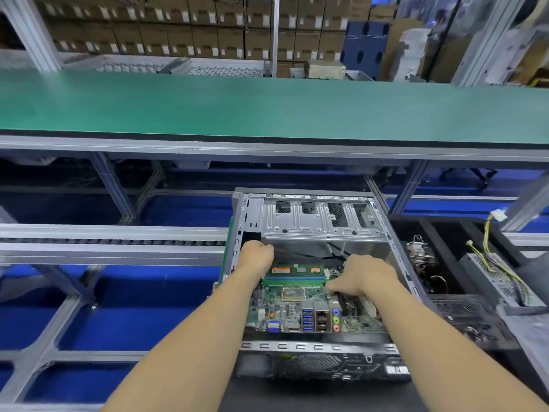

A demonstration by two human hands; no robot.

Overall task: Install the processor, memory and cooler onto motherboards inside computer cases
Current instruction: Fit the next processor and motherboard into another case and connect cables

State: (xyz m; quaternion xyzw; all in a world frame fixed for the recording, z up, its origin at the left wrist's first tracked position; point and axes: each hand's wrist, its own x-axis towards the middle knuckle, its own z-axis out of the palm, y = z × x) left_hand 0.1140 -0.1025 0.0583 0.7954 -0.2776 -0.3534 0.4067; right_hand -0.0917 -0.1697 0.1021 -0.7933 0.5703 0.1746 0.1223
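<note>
Head view: memory-seating step. The memory (297,270) stands in its slot on the board (312,310), lower centre, inside the case (315,221). Left hand (257,255) curled at its left end; right hand (364,276) curled at its right end, what its fingers hold is unclear. Next: probably even downward pressure until latched.

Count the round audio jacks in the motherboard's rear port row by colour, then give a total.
Blue audio jack: 1
Green audio jack: 1
Pink audio jack: 1
Total: 3
</note>
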